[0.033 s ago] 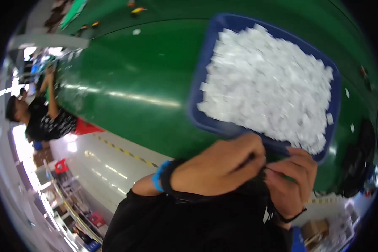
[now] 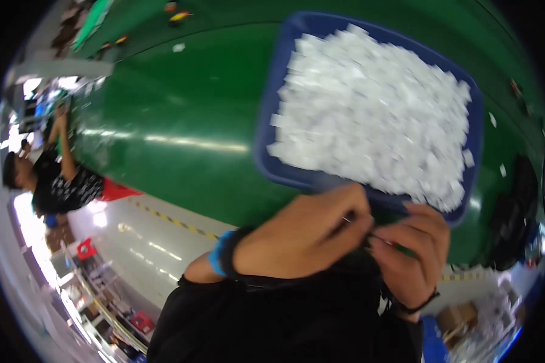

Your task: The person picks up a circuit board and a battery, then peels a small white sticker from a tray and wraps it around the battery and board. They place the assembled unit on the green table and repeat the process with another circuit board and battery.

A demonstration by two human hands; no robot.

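My left hand (image 2: 309,235) has its fingers curled into a closed pinch. It is just in front of the near rim of a blue plastic tub (image 2: 324,179). A blue band (image 2: 220,253) and a black band circle the left wrist. My right hand (image 2: 415,254) is closed too, thumb and fingertips brought together close to the left fingertips. Whatever lies between the fingers is too small and blurred to name. Small flat white pieces (image 2: 375,115) fill the tub in a heap.
The tub stands on a green tabletop (image 2: 188,109) with a few loose white pieces (image 2: 502,170) on it. Yellow-handled tools (image 2: 180,17) lie at the far left. A black bag-like item (image 2: 518,212) sits at right. Another person (image 2: 60,181) works farther left.
The whole view has shifted slightly, so the tub and table appear a little farther left and higher. Both hands keep nearly the same closed pose near the tub's rim.
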